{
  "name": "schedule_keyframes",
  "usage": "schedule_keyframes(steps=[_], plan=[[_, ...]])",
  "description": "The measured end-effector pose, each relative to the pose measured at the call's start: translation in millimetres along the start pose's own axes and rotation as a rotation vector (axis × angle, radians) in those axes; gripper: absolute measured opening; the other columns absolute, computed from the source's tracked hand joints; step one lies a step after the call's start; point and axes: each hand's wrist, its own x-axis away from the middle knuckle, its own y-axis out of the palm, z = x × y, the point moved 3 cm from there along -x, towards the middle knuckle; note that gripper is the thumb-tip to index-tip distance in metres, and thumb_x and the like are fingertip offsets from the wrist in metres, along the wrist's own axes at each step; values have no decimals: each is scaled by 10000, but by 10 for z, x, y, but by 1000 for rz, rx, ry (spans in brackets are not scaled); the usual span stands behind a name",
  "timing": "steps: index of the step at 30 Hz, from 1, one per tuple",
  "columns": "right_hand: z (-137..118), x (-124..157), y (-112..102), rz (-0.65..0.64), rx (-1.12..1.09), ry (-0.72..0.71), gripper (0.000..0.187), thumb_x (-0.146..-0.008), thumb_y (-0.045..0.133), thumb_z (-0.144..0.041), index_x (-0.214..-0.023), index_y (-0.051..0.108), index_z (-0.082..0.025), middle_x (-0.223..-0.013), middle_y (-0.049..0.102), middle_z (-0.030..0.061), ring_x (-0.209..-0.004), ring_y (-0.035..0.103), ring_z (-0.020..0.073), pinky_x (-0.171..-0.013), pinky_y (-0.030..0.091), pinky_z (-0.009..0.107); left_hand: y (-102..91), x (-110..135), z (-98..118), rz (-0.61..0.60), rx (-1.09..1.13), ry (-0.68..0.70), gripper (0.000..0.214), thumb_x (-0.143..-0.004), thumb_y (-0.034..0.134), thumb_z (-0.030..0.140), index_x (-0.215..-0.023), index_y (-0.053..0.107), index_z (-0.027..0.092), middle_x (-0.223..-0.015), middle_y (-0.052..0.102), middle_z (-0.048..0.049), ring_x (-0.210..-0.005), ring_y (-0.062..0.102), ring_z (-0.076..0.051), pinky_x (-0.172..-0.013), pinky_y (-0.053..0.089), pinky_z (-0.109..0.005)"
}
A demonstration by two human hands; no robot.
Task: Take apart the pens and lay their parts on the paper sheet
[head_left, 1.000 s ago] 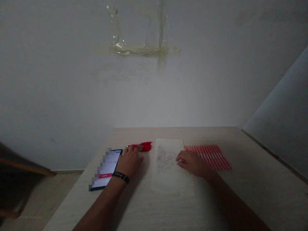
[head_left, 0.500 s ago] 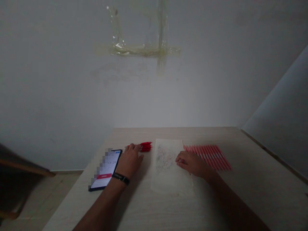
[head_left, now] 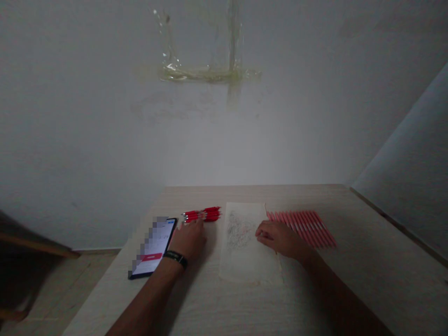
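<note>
My left hand, with a dark band on the wrist, lies flat on the wooden table, its fingertips touching the near side of a small bunch of red pens. My right hand rests with curled fingers on the right edge of a sheet of paper covered in scribbles. A thin stick-like thing pokes out under that hand; I cannot make out what it is. Just right of the hand lies a row of pink pens.
A phone with a lit screen lies left of my left hand near the table's left edge. A white wall with tape remains stands behind the table. A dark wooden piece of furniture is at the far left.
My left hand has slid back a little toward me, so more of the red pens show. The right hand has barely moved.
</note>
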Motion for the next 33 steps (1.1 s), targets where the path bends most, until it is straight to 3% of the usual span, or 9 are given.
schedule_keyframes(steps=[3, 6, 12, 15, 19, 24, 28, 33], plan=[[-13, 7, -3, -11, -1, 2, 109, -909, 597, -258, -950, 677, -197, -858, 678, 26, -756, 621, 155, -673, 405, 250, -27, 12, 38, -20, -6, 15, 271, -927, 454, 224, -1103, 644, 144, -980, 735, -164, -910, 694, -292, -832, 447, -395], [-1, 8, 16, -22, -3, 5, 115, -897, 610, -253, -967, 681, -196, -849, 671, 24, -748, 613, 153, -666, 391, 246, -98, 15, 119, 21, 153, 57, 191, -886, 537, 263, -1016, 646, 177, -911, 727, -101, -798, 680, -242, -708, 442, -322], [52, 1, 99, -61, 23, 0, 159, -814, 683, -202, -972, 696, -209, -761, 624, -3, -700, 573, 148, -612, 334, 234, -214, 19, 317, 48, 781, 191, 128, -809, 615, 280, -756, 554, 181, -688, 578, 5, -611, 544, -147, -567, 386, -248], [32, -3, 88, -28, -13, 3, 144, -839, 683, -250, -976, 694, -208, -791, 635, 3, -716, 577, 149, -628, 349, 239, -143, 22, 391, -33, 1225, 183, 182, -831, 615, 326, -803, 492, 194, -654, 546, 41, -559, 534, -124, -557, 428, -241], [-31, -17, 40, 45, -141, 40, 211, -910, 626, -372, -1028, 676, -204, -824, 648, 10, -714, 583, 145, -629, 376, 240, 17, 10, 488, -110, 1468, 188, 264, -805, 672, 294, -755, 431, 198, -698, 627, 6, -654, 635, -152, -629, 492, -262], [-92, -44, 16, 104, -190, 15, 252, -958, 552, -396, -884, 654, -178, -780, 625, 7, -698, 559, 140, -613, 358, 243, 109, 21, 594, -115, 1350, 326, 219, -817, 692, 318, -814, 539, 162, -694, 609, 6, -607, 581, -124, -602, 458, -243], [-87, -50, 34, 114, -177, 32, 257, -941, 575, -386, -800, 614, -175, -696, 573, -14, -650, 526, 131, -587, 332, 237, 32, 102, 649, 4, 1009, 403, 171, -879, 627, 302, -967, 639, 155, -768, 621, -9, -681, 556, -133, -616, 399, -235], [-115, -41, 61, 101, -178, 0, 271, -949, 563, -398, -799, 620, -180, -709, 589, -9, -674, 543, 138, -601, 338, 238, -48, 189, 718, 66, 696, 456, 206, -945, 550, 336, -935, 673, 171, -833, 641, -35, -736, 552, -153, -646, 383, -242]])
